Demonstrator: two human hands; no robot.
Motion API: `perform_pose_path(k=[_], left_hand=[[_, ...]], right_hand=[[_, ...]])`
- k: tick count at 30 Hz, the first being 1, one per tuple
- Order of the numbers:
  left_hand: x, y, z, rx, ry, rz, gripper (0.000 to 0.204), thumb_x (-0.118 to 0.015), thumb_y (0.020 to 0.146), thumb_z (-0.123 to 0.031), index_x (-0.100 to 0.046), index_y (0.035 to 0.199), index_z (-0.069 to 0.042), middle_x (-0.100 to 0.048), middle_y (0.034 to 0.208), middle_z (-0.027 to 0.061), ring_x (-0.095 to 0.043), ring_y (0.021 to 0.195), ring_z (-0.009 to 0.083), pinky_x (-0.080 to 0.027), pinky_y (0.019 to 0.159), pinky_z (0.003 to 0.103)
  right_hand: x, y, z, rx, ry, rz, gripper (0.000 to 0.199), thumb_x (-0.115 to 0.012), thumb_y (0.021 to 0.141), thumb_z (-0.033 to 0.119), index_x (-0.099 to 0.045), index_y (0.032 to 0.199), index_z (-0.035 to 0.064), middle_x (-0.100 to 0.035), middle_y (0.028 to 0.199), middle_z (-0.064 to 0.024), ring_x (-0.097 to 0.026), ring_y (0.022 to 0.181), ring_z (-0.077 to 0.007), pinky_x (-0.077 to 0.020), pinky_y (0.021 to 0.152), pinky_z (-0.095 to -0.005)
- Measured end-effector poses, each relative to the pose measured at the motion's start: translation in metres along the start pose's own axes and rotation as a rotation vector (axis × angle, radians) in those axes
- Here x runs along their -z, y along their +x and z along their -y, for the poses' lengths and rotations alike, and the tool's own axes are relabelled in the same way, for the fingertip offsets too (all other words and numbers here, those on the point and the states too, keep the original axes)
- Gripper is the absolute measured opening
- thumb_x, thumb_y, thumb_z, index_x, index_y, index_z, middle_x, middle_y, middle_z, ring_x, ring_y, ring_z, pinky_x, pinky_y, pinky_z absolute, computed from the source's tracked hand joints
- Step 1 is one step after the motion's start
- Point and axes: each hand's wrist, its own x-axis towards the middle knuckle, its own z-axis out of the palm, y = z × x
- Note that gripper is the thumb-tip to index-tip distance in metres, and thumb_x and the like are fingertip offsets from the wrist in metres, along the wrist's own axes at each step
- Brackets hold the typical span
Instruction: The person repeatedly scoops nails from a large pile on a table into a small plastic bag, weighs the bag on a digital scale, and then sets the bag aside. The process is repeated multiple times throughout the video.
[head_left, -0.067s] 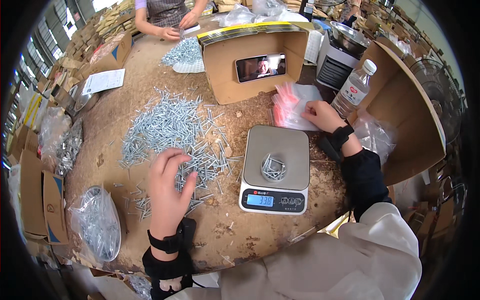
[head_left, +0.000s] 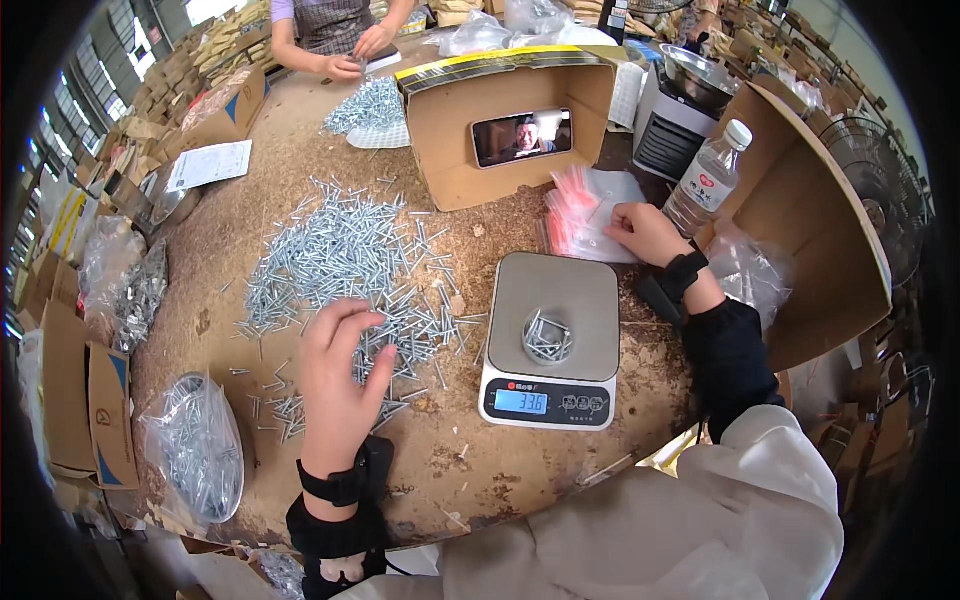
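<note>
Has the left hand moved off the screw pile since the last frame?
No. The left hand rests on the near edge of the screw pile, the same distance left of the scale as before.

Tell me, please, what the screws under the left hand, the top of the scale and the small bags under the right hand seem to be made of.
Screws: bright silvery metal, probably plated steel, by their shine.
Scale top: dull grey, smooth; it looks like brushed metal, though it may be plastic.
Small bags: thin clear plastic film with red edges; the white beneath shows through.

Co-worker (head_left: 335, 25) cut off at top edge, left-hand fingers (head_left: 345, 325) hiding screws — scale readout (head_left: 521, 402) too small.
</note>
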Motion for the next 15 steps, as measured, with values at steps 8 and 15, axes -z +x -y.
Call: perform_pose_path(k=[8,15], left_hand=[[0.0,0.003,-0.016,-0.017,0.006,-0.15,0.043,-0.07,0.083,-0.01,-0.054,0.123,-0.005,-0.045,0.135,0.0175,-0.046,0.127,0.0339,-0.041,0.103,0.044],[-0.02,-0.017,-0.074,0.022,-0.692,0.298,0.056,-0.081,0.079,-0.027,-0.057,0.125,-0.006,-0.062,0.107,0.0052,-0.055,0.085,0.0134,-0.042,0.069,0.026]], right_hand=[[0.021,-0.017,0.046,0.119,0.052,-0.253,0.017,-0.064,0.081,0.014,-0.058,0.074,-0.0003,-0.057,0.061,-0.0146,-0.058,0.057,-0.0318,-0.0444,0.055,-0.039],[0.034,-0.103,0.161,0.914,0.162,-0.141,0.017,-0.071,0.072,0.012,-0.055,0.068,0.0183,-0.052,0.061,0.0042,-0.055,0.052,-0.0165,-0.0408,0.051,-0.0315]])
